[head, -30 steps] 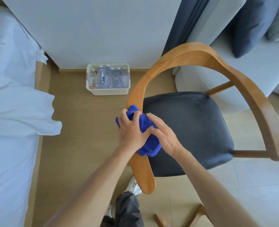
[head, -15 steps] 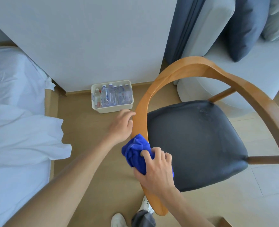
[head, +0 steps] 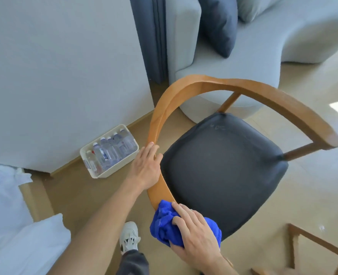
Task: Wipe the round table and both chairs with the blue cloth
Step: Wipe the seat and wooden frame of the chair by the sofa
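The step in hand looks like wiping the curved wooden armrest of the chair (head: 219, 171): the right hand (head: 195, 235) grips the bunched blue cloth (head: 164, 225) and presses it on the near end of that rail, while the left hand (head: 147, 165) lies flat with straight fingers on the rail further up, apart from the right, seemingly steadying it. The next move probably calls for drawing the cloth along the rest of the arc, then the dark seat. The bottles in the white bin (head: 108, 151) carry labels too blurred to read.
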